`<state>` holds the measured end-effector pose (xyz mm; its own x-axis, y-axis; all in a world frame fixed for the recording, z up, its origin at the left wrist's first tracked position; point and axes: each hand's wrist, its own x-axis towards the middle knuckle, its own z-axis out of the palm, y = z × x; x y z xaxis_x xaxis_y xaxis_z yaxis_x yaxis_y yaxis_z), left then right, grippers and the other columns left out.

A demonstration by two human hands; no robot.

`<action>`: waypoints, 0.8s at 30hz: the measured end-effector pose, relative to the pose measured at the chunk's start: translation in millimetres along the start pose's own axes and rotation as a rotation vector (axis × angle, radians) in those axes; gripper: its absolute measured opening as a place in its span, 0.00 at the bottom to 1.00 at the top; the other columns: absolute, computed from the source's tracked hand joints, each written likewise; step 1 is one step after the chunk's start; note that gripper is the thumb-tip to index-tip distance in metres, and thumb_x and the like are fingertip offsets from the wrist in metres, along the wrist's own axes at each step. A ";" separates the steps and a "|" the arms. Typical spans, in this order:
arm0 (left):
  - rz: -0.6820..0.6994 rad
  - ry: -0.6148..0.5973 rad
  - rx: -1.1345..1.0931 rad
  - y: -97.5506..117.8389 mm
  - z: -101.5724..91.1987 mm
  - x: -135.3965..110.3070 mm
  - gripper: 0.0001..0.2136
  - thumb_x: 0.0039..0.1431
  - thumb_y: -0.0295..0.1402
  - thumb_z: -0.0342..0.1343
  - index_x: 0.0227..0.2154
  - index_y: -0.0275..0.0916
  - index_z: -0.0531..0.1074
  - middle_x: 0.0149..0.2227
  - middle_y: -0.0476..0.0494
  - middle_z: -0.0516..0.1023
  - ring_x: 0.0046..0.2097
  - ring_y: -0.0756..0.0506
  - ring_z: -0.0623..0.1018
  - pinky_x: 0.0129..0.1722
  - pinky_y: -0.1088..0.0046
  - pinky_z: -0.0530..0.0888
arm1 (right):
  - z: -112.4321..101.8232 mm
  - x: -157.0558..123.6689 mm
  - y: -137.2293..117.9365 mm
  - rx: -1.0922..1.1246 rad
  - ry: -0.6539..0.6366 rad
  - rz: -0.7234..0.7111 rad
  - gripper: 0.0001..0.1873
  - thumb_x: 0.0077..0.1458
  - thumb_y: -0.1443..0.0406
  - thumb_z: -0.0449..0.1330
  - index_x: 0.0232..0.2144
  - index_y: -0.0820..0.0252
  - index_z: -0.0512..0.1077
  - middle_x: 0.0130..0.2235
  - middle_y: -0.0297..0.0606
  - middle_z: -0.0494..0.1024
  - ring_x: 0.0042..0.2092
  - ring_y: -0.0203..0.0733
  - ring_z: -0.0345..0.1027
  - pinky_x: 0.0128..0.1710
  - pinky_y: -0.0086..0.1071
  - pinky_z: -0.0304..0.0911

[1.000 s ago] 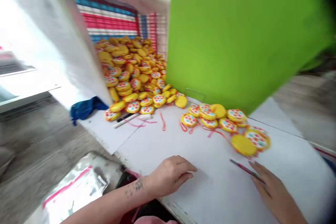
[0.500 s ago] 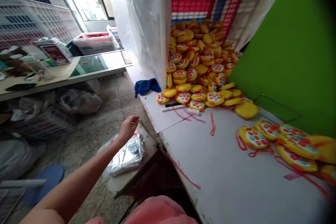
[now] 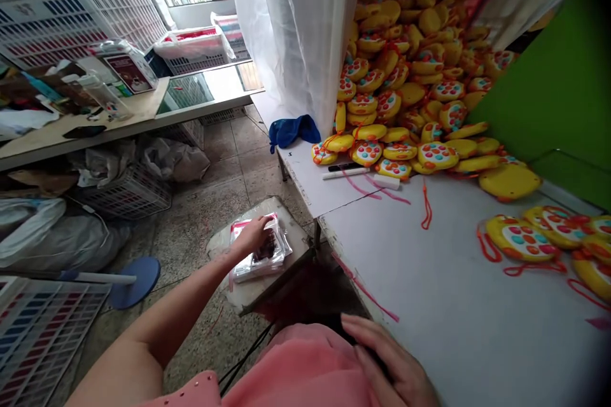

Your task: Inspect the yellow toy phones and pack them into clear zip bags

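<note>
My left hand is down on a stack of clear plastic bags, its fingers bent and closed at the top bag's upper part; the fingertips are partly hidden. The bags have a pink-red strip along the top and lie on a worn stool left of the table. My right hand is in front of my pink top at the table's near edge, fingers a little apart, with nothing seen in it. To its upper right, yellow toys with coloured buttons and orange cords lie on the white table.
A big heap of the same yellow toys spills onto the table's back. Near it are a blue cloth cap, a marker and a loose orange cord. A green panel stands right; crates and a side bench are left.
My left hand has come down from above the stool onto the bags. My right hand has entered at the bottom. The view has shifted, so the scene sits farther right.
</note>
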<state>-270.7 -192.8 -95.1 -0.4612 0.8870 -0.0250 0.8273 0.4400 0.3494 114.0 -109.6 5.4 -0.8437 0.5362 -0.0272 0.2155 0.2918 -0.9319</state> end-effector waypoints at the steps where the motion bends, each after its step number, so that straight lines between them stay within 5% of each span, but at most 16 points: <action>1: 0.022 -0.023 0.012 -0.4 0.4 -2.7 0.17 0.62 0.31 0.48 0.53 0.38 0.67 0.50 0.35 0.73 0.50 0.39 0.74 0.49 0.60 0.71 | 8.9 12.5 -5.6 0.033 -0.053 0.019 0.15 0.60 0.64 0.54 0.48 0.49 0.73 0.54 0.38 0.73 0.54 0.43 0.67 0.55 0.32 0.63; 5: 0.157 -0.117 0.055 8.2 11.6 -22.2 0.22 0.61 0.36 0.52 0.58 0.44 0.62 0.59 0.39 0.65 0.60 0.39 0.66 0.57 0.60 0.65 | 43.0 46.1 -8.6 0.179 -0.191 0.150 0.17 0.59 0.65 0.52 0.49 0.55 0.73 0.53 0.41 0.72 0.54 0.44 0.66 0.54 0.35 0.63; 10: 0.222 -0.143 0.120 16.9 31.9 -43.3 0.38 0.48 0.49 0.62 0.61 0.44 0.57 0.66 0.33 0.52 0.66 0.26 0.49 0.60 0.41 0.52 | 70.2 57.3 4.1 0.270 -0.224 0.277 0.17 0.57 0.63 0.54 0.46 0.59 0.74 0.48 0.43 0.76 0.51 0.46 0.69 0.53 0.39 0.62; 14: 0.266 -0.123 0.151 10.4 37.9 -58.2 0.35 0.49 0.45 0.63 0.59 0.44 0.59 0.66 0.33 0.53 0.66 0.28 0.50 0.61 0.41 0.49 | 75.9 56.7 4.8 0.290 -0.180 0.313 0.18 0.56 0.60 0.55 0.46 0.61 0.74 0.47 0.45 0.77 0.51 0.48 0.69 0.53 0.41 0.61; 24: 0.325 -0.036 0.115 -7.8 41.3 -79.3 0.22 0.61 0.35 0.53 0.57 0.40 0.62 0.61 0.34 0.64 0.63 0.38 0.62 0.59 0.55 0.61 | 88.6 44.1 1.7 0.285 -0.174 0.319 0.18 0.51 0.58 0.60 0.43 0.61 0.75 0.44 0.43 0.79 0.48 0.47 0.71 0.52 0.42 0.62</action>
<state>-227.3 -260.7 -134.6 -0.1573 0.9869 0.0365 0.9609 0.1444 0.2363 33.6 -155.6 -29.4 -0.8323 0.4156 -0.3667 0.3549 -0.1086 -0.9286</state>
